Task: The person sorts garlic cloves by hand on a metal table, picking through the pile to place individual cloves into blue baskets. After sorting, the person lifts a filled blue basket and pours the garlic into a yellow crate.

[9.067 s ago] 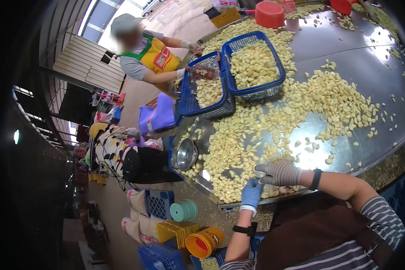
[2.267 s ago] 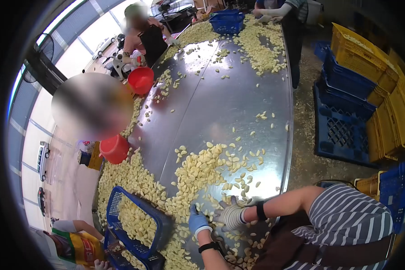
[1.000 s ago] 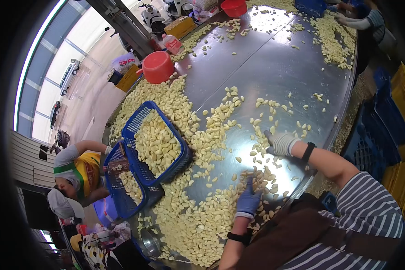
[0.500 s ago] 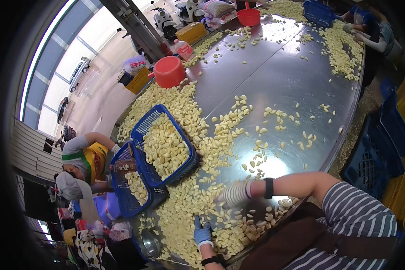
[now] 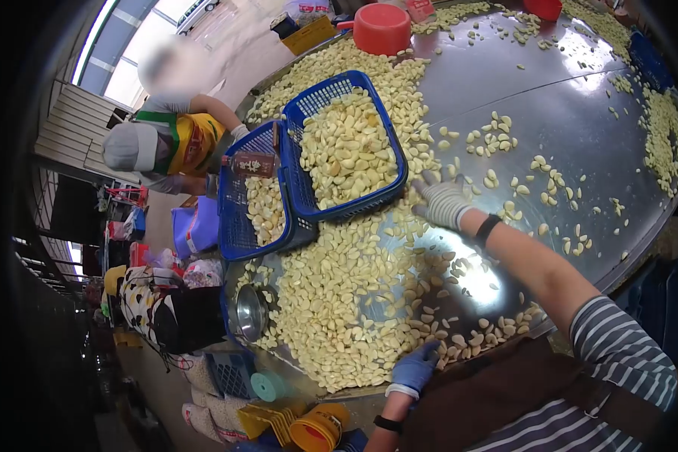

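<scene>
My left hand (image 5: 416, 368), in a blue glove, rests at the near table edge against the peeled garlic cloves (image 5: 339, 301). Its fingers look stretched out, with nothing visible held in them. My right hand (image 5: 443, 200) wears a white striped glove. Its fingers are spread over the metal table, just right of a blue basket (image 5: 391, 188) heaped with cloves. A second blue basket (image 5: 233, 245) stands beside it on the left, holding fewer cloves and a brown box (image 5: 253, 164). Loose cloves lie between my two hands.
A person in a grey cap (image 5: 128, 147) is at the far left side of the table. A red scoop (image 5: 382, 30) sits on the pile at the back. A metal bowl (image 5: 251, 313) lies near the left edge. Yellow buckets (image 5: 320, 429) stand below the table.
My view has swung, so the table appears shifted. My right hand has moved away from my left, up beside the full basket. My left hand has come to the near edge.
</scene>
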### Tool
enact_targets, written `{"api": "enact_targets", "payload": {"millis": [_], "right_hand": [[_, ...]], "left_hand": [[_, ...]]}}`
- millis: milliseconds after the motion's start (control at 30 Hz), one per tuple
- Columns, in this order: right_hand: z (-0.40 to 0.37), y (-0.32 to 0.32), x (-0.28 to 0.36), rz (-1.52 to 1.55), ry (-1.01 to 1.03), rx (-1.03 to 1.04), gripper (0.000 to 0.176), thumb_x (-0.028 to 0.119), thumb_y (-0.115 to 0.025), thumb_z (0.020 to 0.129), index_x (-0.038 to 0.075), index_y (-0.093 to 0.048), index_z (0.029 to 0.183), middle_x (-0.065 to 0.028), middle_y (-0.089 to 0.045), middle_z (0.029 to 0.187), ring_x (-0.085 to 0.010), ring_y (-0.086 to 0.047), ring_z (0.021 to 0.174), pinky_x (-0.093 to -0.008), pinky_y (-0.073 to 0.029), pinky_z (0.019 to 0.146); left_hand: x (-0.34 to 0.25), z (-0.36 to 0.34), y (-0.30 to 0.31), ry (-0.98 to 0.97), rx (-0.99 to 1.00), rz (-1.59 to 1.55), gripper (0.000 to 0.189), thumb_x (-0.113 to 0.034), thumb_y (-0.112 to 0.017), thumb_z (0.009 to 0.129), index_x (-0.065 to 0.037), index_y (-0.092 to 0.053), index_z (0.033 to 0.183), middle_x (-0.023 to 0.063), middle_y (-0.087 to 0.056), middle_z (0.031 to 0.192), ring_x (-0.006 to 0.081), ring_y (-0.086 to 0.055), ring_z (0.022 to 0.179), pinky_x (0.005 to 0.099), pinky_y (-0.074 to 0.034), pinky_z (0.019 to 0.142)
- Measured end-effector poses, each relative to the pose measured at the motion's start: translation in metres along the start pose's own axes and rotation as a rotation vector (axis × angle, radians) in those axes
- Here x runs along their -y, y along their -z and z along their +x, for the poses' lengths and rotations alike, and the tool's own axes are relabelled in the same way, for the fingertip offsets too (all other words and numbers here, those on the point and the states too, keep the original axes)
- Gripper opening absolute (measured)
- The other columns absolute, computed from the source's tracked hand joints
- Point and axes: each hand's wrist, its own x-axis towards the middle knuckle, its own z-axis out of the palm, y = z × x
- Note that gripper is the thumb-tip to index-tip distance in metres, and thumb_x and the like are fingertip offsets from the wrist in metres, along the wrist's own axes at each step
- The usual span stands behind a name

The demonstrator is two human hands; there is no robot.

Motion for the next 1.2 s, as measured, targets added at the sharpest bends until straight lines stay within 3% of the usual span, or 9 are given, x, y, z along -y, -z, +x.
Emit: {"api": "enact_targets", "payload": {"millis": [267, 367, 533, 600, 633, 733, 900, 1000, 1200], "right_hand": [[-0.15, -0.086, 0.114, 0.014, 0.855, 0.361, 0.067, 0.048, -0.061, 0.083, 0.025, -0.042, 0.143, -0.0103, -0.028, 0.155, -0.0382, -0.02, 0.143, -0.0667, -0.015, 0.11], [-0.133, -0.055, 0.087, 0.082, 0.895, 0.286, 0.06, 0.048, -0.06, 0.083, 0.027, -0.047, 0.138, -0.0091, -0.034, 0.151, -0.0346, -0.028, 0.14, -0.0647, -0.021, 0.108], [-0.03, 0.024, -0.062, -0.051, 0.289, -0.157, 0.043, 0.036, -0.053, 0.086, 0.007, -0.061, 0.117, -0.0179, -0.057, 0.124, -0.0349, -0.053, 0.117, -0.0568, -0.037, 0.1], [0.003, 0.061, -0.129, 0.117, 0.006, -0.233, 0.035, 0.029, -0.055, 0.083, 0.004, -0.068, 0.104, -0.0194, -0.067, 0.1, -0.0341, -0.064, 0.096, -0.0427, -0.047, 0.092], [0.028, 0.058, -0.178, -0.128, 0.12, -0.258, 0.039, 0.032, -0.052, 0.086, 0.004, -0.067, 0.108, -0.0202, -0.066, 0.105, -0.0341, -0.063, 0.1, -0.0426, -0.048, 0.09], [0.051, 0.08, -0.236, 0.338, -0.366, -0.241, 0.048, 0.044, -0.052, 0.092, 0.011, -0.058, 0.127, -0.022, -0.061, 0.121, -0.0368, -0.059, 0.111, -0.0419, -0.047, 0.094], [0.071, 0.053, -0.25, 0.544, -0.408, -0.258, 0.054, 0.045, -0.048, 0.095, 0.014, -0.047, 0.14, -0.0214, -0.051, 0.137, -0.0368, -0.05, 0.126, -0.0401, -0.039, 0.104], [0.045, 0.034, -0.189, 0.146, -0.281, -0.253, 0.056, 0.046, -0.054, 0.091, 0.017, -0.05, 0.138, -0.0215, -0.041, 0.145, -0.0365, -0.032, 0.138, -0.0405, -0.027, 0.113], [-0.052, -0.036, -0.046, -0.064, 0.278, 0.085, 0.063, 0.051, -0.058, 0.085, 0.018, -0.047, 0.137, -0.0176, -0.029, 0.151, -0.0454, -0.019, 0.141, -0.0705, -0.011, 0.108]], "left_hand": [[0.028, -0.005, 0.017, 0.199, 0.057, 0.282, 0.046, -0.052, -0.055, 0.087, -0.019, -0.064, 0.118, 0.014, -0.068, 0.107, 0.0343, -0.063, 0.1, 0.0424, -0.049, 0.085], [0.036, -0.017, 0.02, 0.296, -0.101, -0.001, 0.042, -0.051, -0.061, 0.084, -0.018, -0.07, 0.106, 0.0156, -0.069, 0.102, 0.0337, -0.065, 0.097, 0.041, -0.05, 0.082], [0.107, -0.032, 0.028, 0.375, -0.48, -0.319, 0.021, -0.019, -0.069, 0.079, -0.009, -0.072, 0.098, 0.0102, -0.072, 0.083, 0.0167, -0.067, 0.075, 0.0293, -0.052, 0.073], [0.125, -0.033, 0.029, 0.431, -0.442, -0.236, 0.025, -0.031, -0.068, 0.082, -0.013, -0.072, 0.098, 0.0116, -0.071, 0.083, 0.0245, -0.069, 0.076, 0.0334, -0.052, 0.072], [0.115, -0.035, 0.033, 0.453, -0.426, -0.122, 0.025, -0.031, -0.067, 0.082, -0.013, -0.072, 0.099, 0.0119, -0.071, 0.086, 0.0264, -0.069, 0.079, 0.0342, -0.052, 0.074], [0.062, -0.046, 0.053, 0.526, -0.43, -0.037, 0.028, -0.034, -0.064, 0.084, -0.014, -0.071, 0.101, 0.0132, -0.07, 0.092, 0.0314, -0.067, 0.088, 0.0365, -0.051, 0.079], [0.056, -0.039, 0.037, 0.411, -0.518, -0.254, 0.025, -0.026, -0.067, 0.085, -0.006, -0.07, 0.099, 0.0117, -0.071, 0.085, 0.0208, -0.066, 0.076, 0.0309, -0.051, 0.072], [0.065, -0.041, 0.037, 0.434, -0.661, -0.255, 0.024, -0.024, -0.067, 0.086, -0.004, -0.07, 0.097, 0.0113, -0.07, 0.081, 0.0165, -0.063, 0.072, 0.0292, -0.05, 0.071], [0.081, -0.024, 0.03, 0.197, -0.833, -0.7, 0.029, -0.015, -0.068, 0.086, -0.007, -0.066, 0.114, 0.0059, -0.068, 0.089, 0.0078, -0.056, 0.074, 0.0219, -0.047, 0.071]]}}
